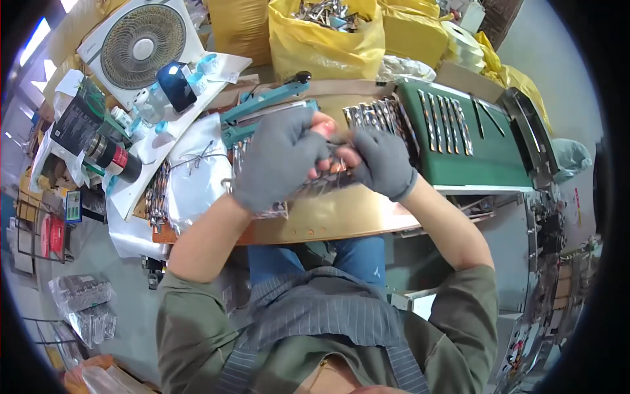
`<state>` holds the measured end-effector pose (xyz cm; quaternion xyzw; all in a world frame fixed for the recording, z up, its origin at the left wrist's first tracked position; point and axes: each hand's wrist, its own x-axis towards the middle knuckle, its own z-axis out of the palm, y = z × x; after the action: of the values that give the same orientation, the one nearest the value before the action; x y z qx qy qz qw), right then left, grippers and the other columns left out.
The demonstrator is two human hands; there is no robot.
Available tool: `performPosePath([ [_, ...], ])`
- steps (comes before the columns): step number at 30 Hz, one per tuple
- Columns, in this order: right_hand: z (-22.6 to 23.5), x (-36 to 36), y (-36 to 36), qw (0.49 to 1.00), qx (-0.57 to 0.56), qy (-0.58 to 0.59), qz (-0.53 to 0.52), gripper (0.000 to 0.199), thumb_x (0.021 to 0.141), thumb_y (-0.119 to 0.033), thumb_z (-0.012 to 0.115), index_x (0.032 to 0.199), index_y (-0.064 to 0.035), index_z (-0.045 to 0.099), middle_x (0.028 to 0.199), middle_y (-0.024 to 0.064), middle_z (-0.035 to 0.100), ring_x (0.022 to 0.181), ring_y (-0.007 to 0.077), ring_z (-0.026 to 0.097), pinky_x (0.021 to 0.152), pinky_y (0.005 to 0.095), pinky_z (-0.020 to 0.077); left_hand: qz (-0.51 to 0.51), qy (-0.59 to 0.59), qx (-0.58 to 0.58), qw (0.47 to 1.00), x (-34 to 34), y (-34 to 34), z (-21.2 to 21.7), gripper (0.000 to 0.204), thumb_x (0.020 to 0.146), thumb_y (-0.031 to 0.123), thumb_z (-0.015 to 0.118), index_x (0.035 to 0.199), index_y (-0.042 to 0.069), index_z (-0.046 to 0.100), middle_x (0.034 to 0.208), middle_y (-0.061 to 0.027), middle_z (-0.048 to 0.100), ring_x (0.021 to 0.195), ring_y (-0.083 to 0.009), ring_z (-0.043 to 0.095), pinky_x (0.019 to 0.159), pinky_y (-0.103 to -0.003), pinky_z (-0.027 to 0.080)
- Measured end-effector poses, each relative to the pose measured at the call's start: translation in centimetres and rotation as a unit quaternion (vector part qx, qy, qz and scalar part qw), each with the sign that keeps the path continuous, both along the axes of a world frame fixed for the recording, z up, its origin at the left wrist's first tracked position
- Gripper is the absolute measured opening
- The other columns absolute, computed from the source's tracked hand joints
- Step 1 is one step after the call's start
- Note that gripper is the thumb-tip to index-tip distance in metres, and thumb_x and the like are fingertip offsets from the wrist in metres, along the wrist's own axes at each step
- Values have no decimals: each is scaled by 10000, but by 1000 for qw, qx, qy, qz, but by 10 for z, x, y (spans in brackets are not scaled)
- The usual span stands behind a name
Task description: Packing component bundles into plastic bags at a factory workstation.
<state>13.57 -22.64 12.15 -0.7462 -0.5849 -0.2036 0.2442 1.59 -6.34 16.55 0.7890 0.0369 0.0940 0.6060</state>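
Note:
My left hand (272, 157) and my right hand (384, 161) come together above the middle of the table, both in grey gloves with bare fingertips. Their fingers are bent and closed, almost touching one another. A blurred, dark-patterned bundle (324, 185) shows just under the fingers; its kind is smeared by motion, and most of it is hidden. Behind my right hand lies a row of slim wrapped strips (375, 117) with a dark and silver pattern. More such strips (239, 154) lie beside my left hand, partly covered by it.
A teal hand sealer (262, 102) stands behind my left hand. To the right, a green conveyor belt (469, 167) carries several strips (446, 123). A fan (143, 47), a phone (176, 87) and a black flask (113, 157) stand at left. A yellow sack (326, 52) is beyond the table.

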Motion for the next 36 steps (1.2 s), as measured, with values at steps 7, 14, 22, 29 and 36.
performPosePath([
  [7, -31, 57, 84, 985, -5, 166, -50, 301, 911, -322, 516, 849, -34, 582, 585, 144, 557, 524, 276, 556, 508, 384, 434, 15, 9, -34, 999, 33, 78, -116, 543, 631, 224, 779, 1095, 15, 590, 951, -113, 656, 875, -182, 602, 798, -312, 463],
  [14, -87, 158, 202, 956, 52, 132, -256, 313, 853, -394, 558, 924, -89, 565, 878, 173, 609, 786, 354, 610, 634, 447, 472, 198, 122, -201, 952, 75, 114, -241, 472, 668, 248, 797, 1022, -21, 637, 966, -70, 654, 865, -151, 595, 791, -291, 458],
  [22, -144, 190, 219, 939, -140, 100, -298, 194, 815, -299, 550, 874, -118, 590, 887, 136, 623, 782, 354, 609, 675, 449, 485, 233, 159, -374, 884, 88, 161, -241, 485, 700, 190, 779, 1102, -18, 607, 1019, -71, 634, 882, -161, 592, 803, -297, 466],
  [29, -157, 187, 211, 946, -31, 148, -286, 203, 775, -298, 563, 749, -101, 607, 781, 146, 625, 715, 355, 616, 638, 467, 486, 296, 137, -143, 935, 86, 154, -256, 568, 667, 227, 802, 1141, -1, 585, 1044, -61, 620, 924, -162, 569, 833, -308, 444],
  [36, -160, 174, 218, 946, 51, 187, -260, 232, 809, -336, 542, 870, -116, 580, 816, 171, 612, 785, 370, 603, 669, 464, 480, 341, 136, -60, 928, 85, 181, -296, 575, 696, 205, 791, 1175, -14, 560, 1070, -48, 599, 935, -167, 563, 849, -300, 443],
])
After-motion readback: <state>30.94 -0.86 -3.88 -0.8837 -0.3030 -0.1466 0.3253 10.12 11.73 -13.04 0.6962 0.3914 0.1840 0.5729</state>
